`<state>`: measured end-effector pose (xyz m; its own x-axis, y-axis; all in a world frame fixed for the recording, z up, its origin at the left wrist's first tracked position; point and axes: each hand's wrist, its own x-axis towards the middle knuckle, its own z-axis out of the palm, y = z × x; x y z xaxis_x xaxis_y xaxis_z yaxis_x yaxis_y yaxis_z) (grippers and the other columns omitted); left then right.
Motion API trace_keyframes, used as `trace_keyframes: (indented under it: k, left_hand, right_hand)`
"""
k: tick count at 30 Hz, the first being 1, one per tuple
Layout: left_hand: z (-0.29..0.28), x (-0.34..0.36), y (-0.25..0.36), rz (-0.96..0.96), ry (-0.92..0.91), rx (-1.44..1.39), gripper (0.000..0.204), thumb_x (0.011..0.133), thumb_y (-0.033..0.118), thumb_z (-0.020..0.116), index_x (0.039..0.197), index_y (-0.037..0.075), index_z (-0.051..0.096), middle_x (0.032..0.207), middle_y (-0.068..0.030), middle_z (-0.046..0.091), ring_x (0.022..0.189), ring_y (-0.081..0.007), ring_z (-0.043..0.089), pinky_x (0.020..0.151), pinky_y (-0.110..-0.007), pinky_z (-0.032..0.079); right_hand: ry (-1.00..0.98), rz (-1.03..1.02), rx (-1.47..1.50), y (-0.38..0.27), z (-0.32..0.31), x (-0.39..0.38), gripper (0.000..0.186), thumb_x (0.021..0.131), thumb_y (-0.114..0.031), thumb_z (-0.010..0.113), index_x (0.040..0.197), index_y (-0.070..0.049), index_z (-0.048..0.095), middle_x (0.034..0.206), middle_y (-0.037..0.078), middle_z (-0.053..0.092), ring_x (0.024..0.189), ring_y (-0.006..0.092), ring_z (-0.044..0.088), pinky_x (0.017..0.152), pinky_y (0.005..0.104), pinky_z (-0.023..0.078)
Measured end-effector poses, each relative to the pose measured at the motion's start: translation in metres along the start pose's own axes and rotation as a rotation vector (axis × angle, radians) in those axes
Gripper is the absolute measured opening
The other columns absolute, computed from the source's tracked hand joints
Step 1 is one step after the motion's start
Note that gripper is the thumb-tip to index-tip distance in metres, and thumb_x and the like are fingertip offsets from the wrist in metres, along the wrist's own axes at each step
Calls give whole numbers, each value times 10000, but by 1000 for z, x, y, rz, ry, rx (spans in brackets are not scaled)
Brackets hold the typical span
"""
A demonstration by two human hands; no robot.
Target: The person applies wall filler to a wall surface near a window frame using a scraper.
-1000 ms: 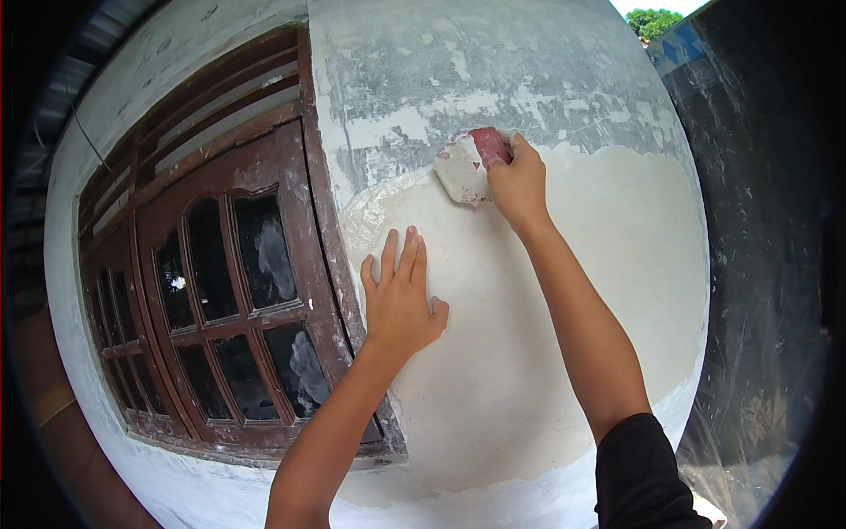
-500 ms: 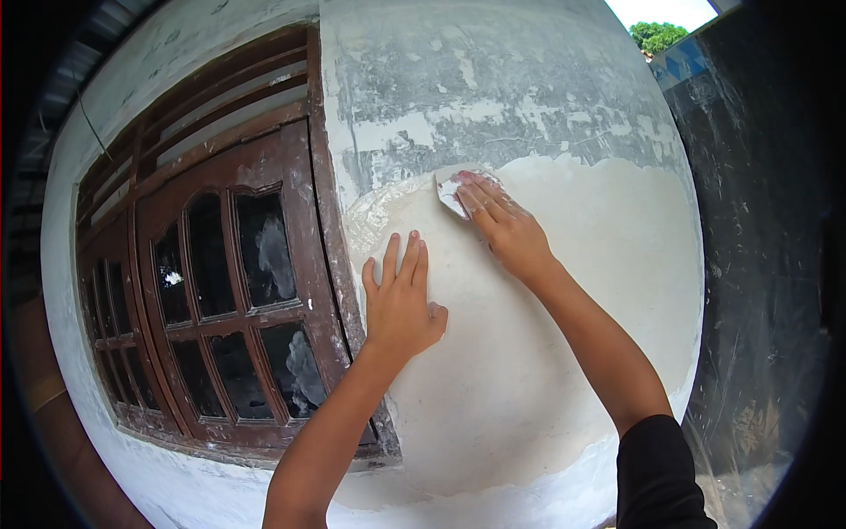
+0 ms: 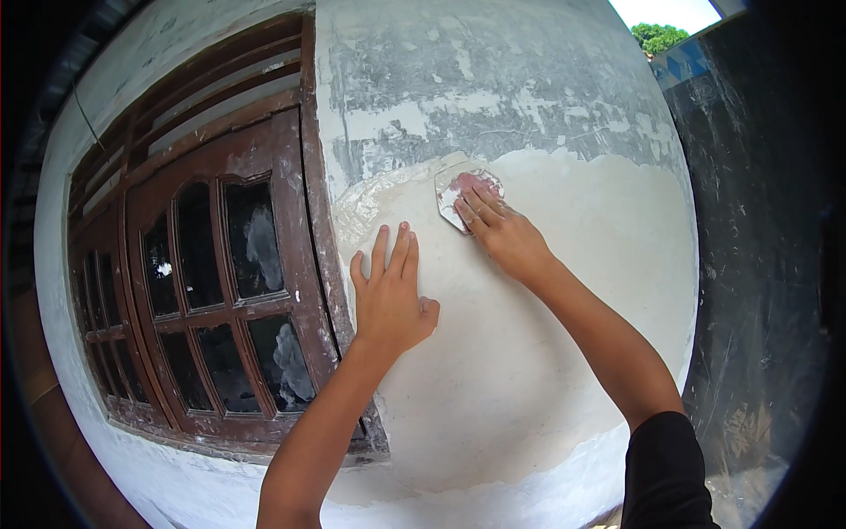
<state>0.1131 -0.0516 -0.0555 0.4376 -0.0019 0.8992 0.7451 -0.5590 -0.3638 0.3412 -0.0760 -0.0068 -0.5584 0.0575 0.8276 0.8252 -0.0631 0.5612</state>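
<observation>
Directly beneath right fingers, smeared red scraper, against cream plaster.

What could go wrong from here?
1. Gouging: the right grip holds the putty scraper at the cream coat; a tilted edge might score it.
2. Prints: the left grip is spread open over the same coat. Contact is hard to confirm, but if it's soft, fingers could mark it.
3. Smears: the shiny patch sits close to the brown window frame, so stray material might catch the wood.
</observation>
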Motion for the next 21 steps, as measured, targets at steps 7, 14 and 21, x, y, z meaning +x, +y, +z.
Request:
trace_keyframes:
  k: [7, 14, 21]
  left_hand:
    - [-2, 1, -1, 12, 18, 34, 821, 640, 216, 631, 1373, -71, 401, 1508, -173, 330, 1422, -340, 217, 1088, -579, 155]
    - [-4, 3, 2, 14, -9, 62, 816, 640, 223, 632, 1365, -78, 409, 1503, -180, 335, 1419, -345, 223, 1088, -580, 160]
    - [-9, 3, -4, 41, -57, 73, 859, 635, 245, 642, 1392, -67, 383, 1507, -175, 331, 1427, -336, 218, 1092, -589, 148]
  right_hand:
    - [255, 330, 266, -10, -58, 15, 658, 727, 114, 553, 1365, -30, 478, 1138, 198, 612, 1051, 348, 603, 877, 413, 492]
    - [524, 849, 627, 13, -54, 64, 585, 794, 65, 477, 1372, -14, 441, 953, 226, 631, 841, 340, 648, 792, 386, 509]
    - [622, 1364, 1663, -9, -34, 55, 278, 864, 13, 483, 1124, 110, 505, 1012, 206, 618, 893, 247, 659, 760, 339, 581]
